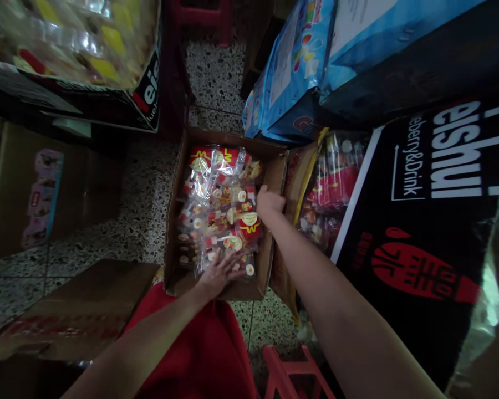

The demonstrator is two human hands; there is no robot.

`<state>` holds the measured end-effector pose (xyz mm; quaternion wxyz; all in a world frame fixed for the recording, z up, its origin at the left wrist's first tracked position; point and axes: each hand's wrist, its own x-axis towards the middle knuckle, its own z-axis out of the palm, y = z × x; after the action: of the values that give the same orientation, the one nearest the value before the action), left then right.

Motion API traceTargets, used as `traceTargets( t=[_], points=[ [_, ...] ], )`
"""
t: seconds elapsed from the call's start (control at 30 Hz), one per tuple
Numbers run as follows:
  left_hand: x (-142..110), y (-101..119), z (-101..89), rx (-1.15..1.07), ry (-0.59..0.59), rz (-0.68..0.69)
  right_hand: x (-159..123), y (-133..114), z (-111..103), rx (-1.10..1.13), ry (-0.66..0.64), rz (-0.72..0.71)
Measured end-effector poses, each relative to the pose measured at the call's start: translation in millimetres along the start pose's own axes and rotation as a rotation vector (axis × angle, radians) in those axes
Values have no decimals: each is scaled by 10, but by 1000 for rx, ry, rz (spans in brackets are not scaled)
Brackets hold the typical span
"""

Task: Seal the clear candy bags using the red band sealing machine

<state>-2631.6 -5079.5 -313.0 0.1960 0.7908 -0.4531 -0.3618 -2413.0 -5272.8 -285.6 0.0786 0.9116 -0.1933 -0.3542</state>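
An open cardboard box [173, 210] stands on the speckled floor, filled with clear-wrapped red and yellow snack packets [220, 210]. My left hand [221, 272] lies flat on the packets at the box's near end, fingers spread. My right hand [268, 203] reaches to the box's right wall, its fingers curled down between the packets and the wall; what they grip is hidden.
A second box of wrapped packets [328, 194] sits right of it, under a black printed carton [424, 221]. Blue bags [291, 72] are stacked behind. Another carton [145, 94] stands upper left, flat cardboard [79, 305] lower left, a red stool [291, 371] by my legs.
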Motion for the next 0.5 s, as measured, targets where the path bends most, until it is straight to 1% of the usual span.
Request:
traceTargets(
  t=[0.03,0.07,0.13,0.2,0.27,0.33,0.37,0.4,0.43,0.5],
  points=[
    [144,-63,72,10,-25,-27,-68,11,-49,24,-21,44],
    [279,-121,123,22,-45,-55,-151,38,-115,41,-11,80],
    [470,-176,146,23,-63,-100,-380,134,-278,68,79,126],
    [499,-143,54,-8,-58,-100,-711,262,-413,107,194,150],
    [359,-81,-124,-32,-27,-3,-1121,377,-427,159,309,156],
    [109,-61,-325,-31,46,109,-1534,430,-276,218,422,146],
    [-26,-75,-412,-29,97,111,-1712,425,-148,257,448,124],
    [-150,-100,-479,-30,149,52,-1856,399,0,309,440,69],
    [-254,-131,-519,-35,194,-52,-1956,354,154,370,408,-7],
    [-380,-177,-504,-52,224,-290,-2010,224,442,432,365,-104]
  ],
)
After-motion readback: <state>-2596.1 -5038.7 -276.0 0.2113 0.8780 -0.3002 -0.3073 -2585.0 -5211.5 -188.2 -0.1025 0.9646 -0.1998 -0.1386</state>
